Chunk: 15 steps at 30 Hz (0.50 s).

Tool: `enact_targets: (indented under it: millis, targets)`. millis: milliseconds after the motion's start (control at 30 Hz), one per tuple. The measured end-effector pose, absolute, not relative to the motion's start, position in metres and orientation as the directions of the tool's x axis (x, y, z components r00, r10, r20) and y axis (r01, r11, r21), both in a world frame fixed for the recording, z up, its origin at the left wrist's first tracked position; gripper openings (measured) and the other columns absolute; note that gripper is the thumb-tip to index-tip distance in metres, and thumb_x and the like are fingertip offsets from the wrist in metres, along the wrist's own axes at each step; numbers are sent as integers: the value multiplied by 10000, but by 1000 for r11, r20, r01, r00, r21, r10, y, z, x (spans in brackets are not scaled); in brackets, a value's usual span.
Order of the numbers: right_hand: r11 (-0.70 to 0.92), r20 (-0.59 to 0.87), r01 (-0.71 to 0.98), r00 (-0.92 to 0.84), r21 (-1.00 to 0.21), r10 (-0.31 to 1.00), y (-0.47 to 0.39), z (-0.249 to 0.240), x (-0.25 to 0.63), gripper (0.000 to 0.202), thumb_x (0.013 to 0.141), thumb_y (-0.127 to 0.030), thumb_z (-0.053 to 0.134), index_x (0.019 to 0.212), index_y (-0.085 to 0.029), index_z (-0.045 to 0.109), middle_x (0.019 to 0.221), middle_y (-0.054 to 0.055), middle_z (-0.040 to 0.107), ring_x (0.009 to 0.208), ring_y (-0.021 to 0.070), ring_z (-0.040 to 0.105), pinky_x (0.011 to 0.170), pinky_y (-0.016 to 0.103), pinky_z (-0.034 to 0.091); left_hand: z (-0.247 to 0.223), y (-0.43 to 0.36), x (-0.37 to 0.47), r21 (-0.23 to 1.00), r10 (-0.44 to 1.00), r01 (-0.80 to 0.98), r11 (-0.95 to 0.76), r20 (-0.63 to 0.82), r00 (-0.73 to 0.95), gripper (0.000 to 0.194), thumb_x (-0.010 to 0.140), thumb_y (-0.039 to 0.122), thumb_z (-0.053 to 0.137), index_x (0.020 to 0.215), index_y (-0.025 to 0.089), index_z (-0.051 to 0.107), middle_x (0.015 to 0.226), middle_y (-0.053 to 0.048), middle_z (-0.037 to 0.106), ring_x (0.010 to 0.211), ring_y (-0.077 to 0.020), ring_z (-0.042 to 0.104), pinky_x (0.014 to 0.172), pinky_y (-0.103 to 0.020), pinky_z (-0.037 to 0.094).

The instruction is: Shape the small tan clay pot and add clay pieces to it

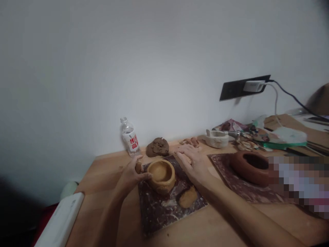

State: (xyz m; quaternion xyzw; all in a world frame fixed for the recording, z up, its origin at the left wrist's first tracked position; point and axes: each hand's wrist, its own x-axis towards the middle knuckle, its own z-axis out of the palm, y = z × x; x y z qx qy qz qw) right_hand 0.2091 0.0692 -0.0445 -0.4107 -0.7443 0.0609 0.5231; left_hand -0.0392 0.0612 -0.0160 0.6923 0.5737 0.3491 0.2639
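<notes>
Now | left hand [132, 173] against clay bowl [162, 187], grip unclear | right hand [192, 161] flat, outstretched | bottle label [133, 141]: red 高

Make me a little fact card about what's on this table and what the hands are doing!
Bowl: tan, on a dark board
Left hand: thumb at the bowl's rim
Right hand: palm down, right of the bowl
Tan patch: flat on the same board
Brown lump: behind the bowl
Bottle: clear, red writing, left of the lump
</notes>
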Motion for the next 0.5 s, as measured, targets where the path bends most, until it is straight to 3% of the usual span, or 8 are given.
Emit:
enact_targets:
  millis: [100, 167, 267, 367, 500]
  targets:
    - [645, 695, 509, -118, -571, 709, 70, -46, 207, 226, 943, -260, 437, 850, -206, 636, 916, 70, 672, 925, 217, 584, 889, 408, 452, -10, 59, -36, 843, 988, 521, -136, 157, 4, 645, 611, 456, 753, 1156, 144, 602, 900, -74, 697, 811, -246, 631, 700, -345, 493]
    - [619, 667, 475, -85, -625, 740, 70, -48, 206, 234, 944, -284, 437, 874, -210, 648, 937, 69, 684, 930, 216, 602, 882, 403, 468, -6, 58, -33, 929, 990, 358, -91, 123, -68, 627, 632, 478, 734, 1144, 144, 598, 974, -84, 688, 838, -229, 633, 715, -324, 491]
    - [585, 642, 440, -24, -682, 767, 70, -50, 205, 232, 934, -290, 446, 954, -212, 664, 1008, 73, 702, 981, 217, 621, 895, 395, 482, -6, 59, -30, 990, 993, 134, -38, 53, -110, 666, 649, 494, 712, 1184, 128, 558, 787, -20, 659, 605, -127, 570, 550, -234, 432]
    - [560, 626, 461, -14, -688, 780, 72, -44, 208, 220, 915, -271, 479, 1014, -204, 664, 1037, 75, 715, 988, 219, 639, 884, 395, 498, -9, 60, -29, 994, 987, 100, -31, 46, -152, 647, 667, 486, 688, 1173, 106, 551, 652, 31, 591, 477, -77, 449, 452, -198, 330]
    - [671, 555, 479, -380, -566, 740, 75, -17, 215, 291, 919, -197, 442, 1144, -206, 625, 1026, 54, 724, 971, 204, 645, 886, 390, 502, -12, 60, -28, 987, 975, 135, -90, 115, -191, 561, 697, 461, 658, 1134, 117, 579, 705, 6, 615, 546, -106, 512, 505, -225, 395]
